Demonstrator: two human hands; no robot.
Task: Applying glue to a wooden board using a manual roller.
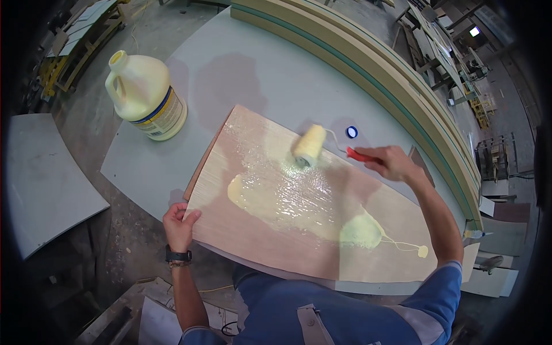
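Note:
A wooden sheet (276, 250) lies across the table in front of me, with wet, pale yellow glue (361, 232) spread over its middle and a thin trail toward its right end. My right hand (392, 163) is closed round the red handle of a paint roller (310, 145). The roller's glue-coated sleeve rests on the sheet near its far edge. At the sheet's left edge my left hand (180, 225) grips the corner, thumb on top and fingers curled at the rim. Another brown sheet edge shows beneath.
A large pale yellow jug (144, 98) stands uncapped on the grey table (144, 167) at the left. Its blue-and-white cap (352, 132) lies beyond the sheet. Long stacked boards (368, 63) run along the table's far side. A separate grey panel (52, 178) is at far left.

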